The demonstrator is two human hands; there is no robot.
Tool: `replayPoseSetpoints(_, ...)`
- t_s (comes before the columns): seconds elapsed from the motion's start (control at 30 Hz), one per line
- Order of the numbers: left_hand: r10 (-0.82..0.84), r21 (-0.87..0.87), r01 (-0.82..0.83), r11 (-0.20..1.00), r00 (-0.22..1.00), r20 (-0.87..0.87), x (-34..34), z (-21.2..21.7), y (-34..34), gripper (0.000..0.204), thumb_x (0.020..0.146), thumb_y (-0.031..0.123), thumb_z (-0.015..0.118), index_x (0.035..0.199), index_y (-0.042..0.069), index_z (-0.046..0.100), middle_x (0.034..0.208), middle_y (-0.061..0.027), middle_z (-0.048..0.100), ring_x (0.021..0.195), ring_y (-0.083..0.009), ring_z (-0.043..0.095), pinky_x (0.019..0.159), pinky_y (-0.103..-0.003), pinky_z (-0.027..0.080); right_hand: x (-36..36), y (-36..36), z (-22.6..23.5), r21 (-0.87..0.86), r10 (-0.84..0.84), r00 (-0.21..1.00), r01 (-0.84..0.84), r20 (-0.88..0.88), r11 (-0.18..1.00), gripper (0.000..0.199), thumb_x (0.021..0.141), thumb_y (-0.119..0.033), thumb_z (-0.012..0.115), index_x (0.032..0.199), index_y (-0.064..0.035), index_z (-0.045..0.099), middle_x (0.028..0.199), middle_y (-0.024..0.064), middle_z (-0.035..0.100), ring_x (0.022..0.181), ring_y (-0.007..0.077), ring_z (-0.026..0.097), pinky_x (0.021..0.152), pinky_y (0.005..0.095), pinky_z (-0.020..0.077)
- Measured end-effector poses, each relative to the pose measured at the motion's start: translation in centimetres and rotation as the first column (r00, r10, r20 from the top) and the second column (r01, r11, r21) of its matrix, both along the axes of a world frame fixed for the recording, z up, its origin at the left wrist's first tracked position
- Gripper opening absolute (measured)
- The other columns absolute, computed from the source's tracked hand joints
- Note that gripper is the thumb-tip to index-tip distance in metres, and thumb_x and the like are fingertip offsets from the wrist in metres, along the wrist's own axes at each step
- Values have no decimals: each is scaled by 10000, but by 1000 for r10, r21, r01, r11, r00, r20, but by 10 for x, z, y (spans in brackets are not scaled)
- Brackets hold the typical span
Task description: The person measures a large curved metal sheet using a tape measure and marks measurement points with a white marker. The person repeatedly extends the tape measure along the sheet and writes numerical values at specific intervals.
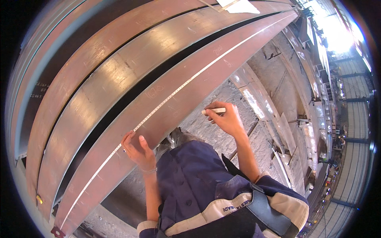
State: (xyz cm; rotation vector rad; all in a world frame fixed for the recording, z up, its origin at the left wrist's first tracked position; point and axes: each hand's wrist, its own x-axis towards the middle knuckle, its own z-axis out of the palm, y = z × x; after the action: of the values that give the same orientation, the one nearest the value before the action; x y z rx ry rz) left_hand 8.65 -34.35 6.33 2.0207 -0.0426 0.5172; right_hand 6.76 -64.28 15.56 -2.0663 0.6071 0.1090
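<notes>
A long white measuring tape (pixel 186 82) runs lengthwise along a reddish-brown steel beam (pixel 166 115) in front of me. My left hand (pixel 137 150) rests on the beam over the tape, thumb apart from the fingers, which lie across the tape's edge. Part of the tape is hidden under that hand. Off the beam's near edge, my right hand (pixel 226 119) is raised in the air, pinching a pale stick of chalk (pixel 216 110) between thumb and fingers. Faint chalk marks show on the beam's face.
More steel beams (pixel 115 55) lie parallel beyond, with dark gaps between. A white sheet (pixel 238 6) lies at the far end. A small dark red piece (pixel 57 232) sits at the tape's lower-left end. Metal strips (pixel 254 99) lie on the rough floor at right.
</notes>
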Motion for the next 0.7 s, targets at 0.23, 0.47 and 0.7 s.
replayPoseSetpoints(0.23,96,197,-94,976,995,-1,10,-17,-7,264,1041,173,650,1226,-14,619,1256,-201,625,1230,-374,584,1067,-501,438,14,-28,-31,4,-82,990,82,114,997,215,964,-208,769,1098,-43,803,830,118,799,756,197,789,727,338,606)
replayPoseSetpoints(0.47,241,401,-255,880,967,86,12,-29,-10,285,1047,261,650,1199,19,644,1213,-157,666,1172,-349,627,1050,-505,406,55,-65,-39,7,-11,987,10,163,1000,199,975,-181,748,1105,-37,795,925,134,815,866,239,810,781,352,617)
replayPoseSetpoints(0.7,387,574,-403,713,909,157,10,-37,-12,383,1074,401,616,1193,38,652,1223,-140,671,1166,-354,627,1033,-513,419,98,-105,-41,-81,203,948,-189,247,979,174,977,-159,743,1102,-48,791,938,164,797,874,315,801,788,386,604)
